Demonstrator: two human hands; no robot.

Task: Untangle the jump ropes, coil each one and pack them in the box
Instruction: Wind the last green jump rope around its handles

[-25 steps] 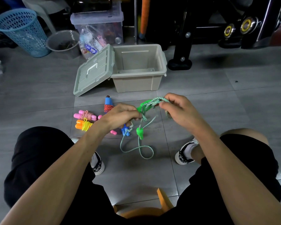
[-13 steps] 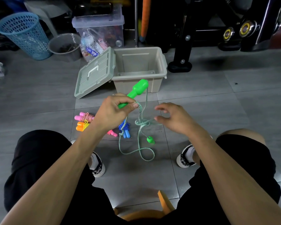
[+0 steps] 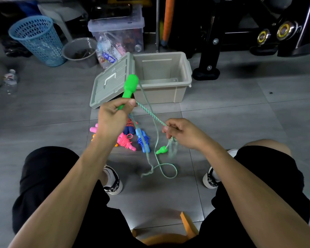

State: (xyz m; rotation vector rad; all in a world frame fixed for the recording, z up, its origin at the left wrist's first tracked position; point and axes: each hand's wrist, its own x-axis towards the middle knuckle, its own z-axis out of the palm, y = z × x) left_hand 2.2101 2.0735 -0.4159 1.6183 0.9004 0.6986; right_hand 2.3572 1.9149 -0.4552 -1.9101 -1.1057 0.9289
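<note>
Both hands worked a green jump rope above a grey tiled floor.

Seen from a seated person's head, the left hand (image 3: 115, 115) gripped one green handle (image 3: 128, 89), tilted up toward the box. From it the green rope (image 3: 151, 114) ran down and rightward to the right hand (image 3: 183, 133), whose fingers pinched the cord; below that hand hung the second green handle (image 3: 161, 150), and a loose loop lay on the floor. Just under the left hand lay coiled pink (image 3: 126, 141) and blue (image 3: 142, 140) jump ropes. Beyond them stood the beige box (image 3: 179, 90), open, its lid (image 3: 111, 85) leaning against its left side.
</note>
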